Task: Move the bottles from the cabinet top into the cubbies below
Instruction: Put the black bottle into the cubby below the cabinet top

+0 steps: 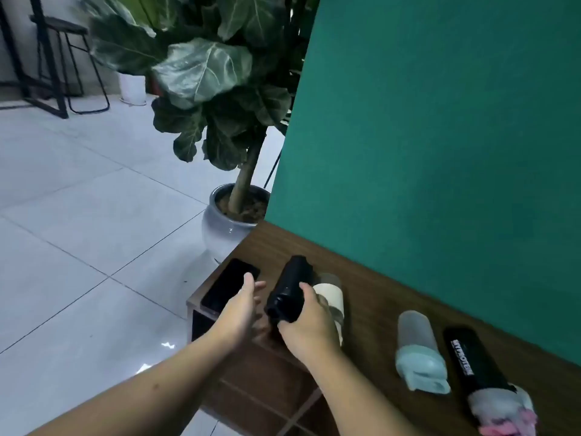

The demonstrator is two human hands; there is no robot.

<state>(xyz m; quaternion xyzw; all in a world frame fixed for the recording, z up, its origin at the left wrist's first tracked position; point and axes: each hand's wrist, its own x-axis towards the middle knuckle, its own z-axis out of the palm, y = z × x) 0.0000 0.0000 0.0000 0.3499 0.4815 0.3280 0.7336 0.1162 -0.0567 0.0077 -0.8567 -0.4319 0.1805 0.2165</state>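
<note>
One black bottle (290, 291) is clamped in my right hand (309, 319), tilted just above the cabinet top (371, 309) near its left end; it looks rigid and smooth, probably slippery, so I'd grip mid-body. My left hand (240, 305) hovers open just beside it, and three more bottles (418, 347) wait to the right.

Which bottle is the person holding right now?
The plain black bottle, gripped by the right hand. The beige bottle, the mint-lidded bottle and the black lettered bottle rest untouched on the cabinet top.
</note>
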